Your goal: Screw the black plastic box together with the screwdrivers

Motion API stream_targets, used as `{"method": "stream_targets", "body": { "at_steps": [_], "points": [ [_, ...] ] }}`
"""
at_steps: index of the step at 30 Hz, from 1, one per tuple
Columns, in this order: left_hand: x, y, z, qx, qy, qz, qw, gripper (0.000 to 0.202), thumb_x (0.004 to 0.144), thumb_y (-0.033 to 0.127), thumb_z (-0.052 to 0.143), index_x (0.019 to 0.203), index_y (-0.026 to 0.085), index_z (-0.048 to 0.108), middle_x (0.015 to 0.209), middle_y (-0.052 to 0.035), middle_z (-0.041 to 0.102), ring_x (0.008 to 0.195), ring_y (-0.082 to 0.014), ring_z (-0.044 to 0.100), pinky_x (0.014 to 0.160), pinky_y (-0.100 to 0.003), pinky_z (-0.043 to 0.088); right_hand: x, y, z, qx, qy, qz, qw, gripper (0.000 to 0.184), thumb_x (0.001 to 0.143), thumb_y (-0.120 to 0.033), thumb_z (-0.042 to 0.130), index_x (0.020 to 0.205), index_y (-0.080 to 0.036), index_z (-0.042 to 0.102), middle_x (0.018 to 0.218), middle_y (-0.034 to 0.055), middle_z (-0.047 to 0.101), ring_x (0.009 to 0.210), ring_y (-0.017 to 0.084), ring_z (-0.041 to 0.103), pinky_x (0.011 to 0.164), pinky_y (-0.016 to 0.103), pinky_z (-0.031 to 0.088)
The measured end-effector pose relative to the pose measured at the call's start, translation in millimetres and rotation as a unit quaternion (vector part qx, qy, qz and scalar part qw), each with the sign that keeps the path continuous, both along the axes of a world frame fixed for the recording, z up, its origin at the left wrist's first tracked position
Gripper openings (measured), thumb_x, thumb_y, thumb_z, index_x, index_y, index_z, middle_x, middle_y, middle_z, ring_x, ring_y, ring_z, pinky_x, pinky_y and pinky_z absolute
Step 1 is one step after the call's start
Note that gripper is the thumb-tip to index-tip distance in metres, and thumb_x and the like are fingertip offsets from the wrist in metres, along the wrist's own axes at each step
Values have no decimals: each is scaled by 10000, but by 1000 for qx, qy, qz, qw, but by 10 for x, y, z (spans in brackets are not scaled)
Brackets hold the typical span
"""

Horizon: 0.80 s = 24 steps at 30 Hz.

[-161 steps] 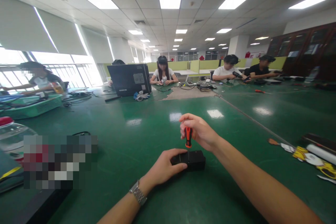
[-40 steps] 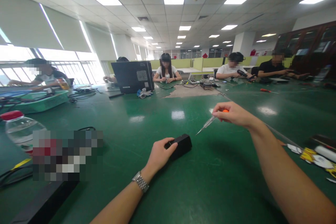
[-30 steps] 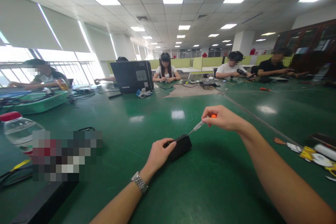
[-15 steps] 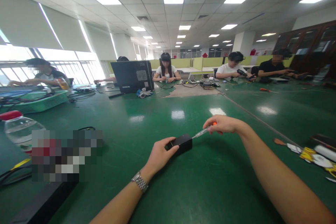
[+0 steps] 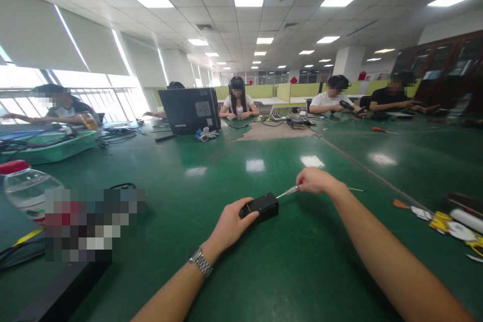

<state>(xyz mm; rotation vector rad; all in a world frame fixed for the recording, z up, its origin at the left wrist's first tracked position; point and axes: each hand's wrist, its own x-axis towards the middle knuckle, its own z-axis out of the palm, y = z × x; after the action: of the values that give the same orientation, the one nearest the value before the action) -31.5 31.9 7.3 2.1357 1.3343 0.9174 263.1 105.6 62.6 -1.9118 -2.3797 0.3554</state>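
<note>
My left hand, with a metal-banded watch on its wrist, is wrapped round a small black rectangular box on the green table. Its thumb lies along the near side, and the fingers reach over the far side. Pinched in my right hand is a screwdriver with a clear and orange handle. The screwdriver slants down to the left, and its tip meets the right end of the box. Whether the tip sits in a screw is too small to tell. A thin metal rod shows beyond my right forearm.
On the left are a red-capped bottle, a long black case and a green basket of cables. Scissors lie at the right edge. A black computer case and several seated people are across the table.
My right hand has shifted slightly and turned about the screwdriver handle, hiding more of it. The thin rod past my right forearm now shows. The box is tilted a little differently in my left hand.
</note>
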Motion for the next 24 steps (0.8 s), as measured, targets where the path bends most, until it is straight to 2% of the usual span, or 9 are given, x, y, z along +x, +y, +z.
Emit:
{"method": "stream_targets", "body": {
  "at_steps": [3, 6, 10, 15, 20, 24],
  "points": [
    [4, -6, 10, -2, 2, -5, 1000, 412, 838, 414, 578, 1174, 180, 621, 1123, -84, 670, 980, -256, 625, 911, -366, 482, 44, 14, -23, -8, 39, 31, 999, 217, 664, -222, 585, 807, -201, 746, 754, 42, 683, 669, 164, 571, 571, 244, 373],
    [10, -3, 9, -1, 2, -1, 1000, 414, 831, 407, 587, 1170, 172, 622, 1118, -88, 671, 973, -255, 625, 918, -369, 473, -56, 36, -160, -51, 64, 80, 994, 243, 665, -203, 578, 851, -182, 733, 726, 23, 663, 645, 144, 550, 556, 226, 369],
    [5, 10, -5, 9, 2, -9, 1000, 419, 831, 404, 588, 1183, 177, 609, 1096, -77, 676, 926, -240, 631, 854, -338, 490, -274, 30, -324, -48, 50, 109, 992, 219, 715, -194, 538, 852, -183, 709, 748, 20, 657, 678, 143, 557, 574, 220, 362],
    [-16, 26, -28, -4, 13, -9, 1000, 439, 831, 437, 583, 1180, 171, 590, 996, -64, 680, 791, -207, 625, 732, -294, 492, -385, -45, -385, -31, 4, 127, 991, 193, 782, -201, 490, 815, -181, 679, 794, 61, 670, 718, 173, 573, 592, 248, 341],
    [-20, 44, -41, -11, 13, -13, 1000, 445, 814, 430, 609, 1171, 164, 584, 939, -48, 673, 739, -187, 604, 687, -274, 480, -413, -61, -470, -12, -44, 100, 994, 201, 798, -220, 494, 933, -183, 639, 920, 103, 670, 828, 225, 608, 629, 269, 365],
    [-17, 45, -26, 2, 16, -9, 1000, 421, 799, 401, 638, 1146, 163, 610, 973, -56, 692, 801, -208, 626, 726, -287, 490, -389, -3, -542, 18, -66, 30, 997, 212, 827, -232, 465, 974, -192, 613, 975, 102, 654, 883, 244, 623, 671, 287, 404]
  ]
}}
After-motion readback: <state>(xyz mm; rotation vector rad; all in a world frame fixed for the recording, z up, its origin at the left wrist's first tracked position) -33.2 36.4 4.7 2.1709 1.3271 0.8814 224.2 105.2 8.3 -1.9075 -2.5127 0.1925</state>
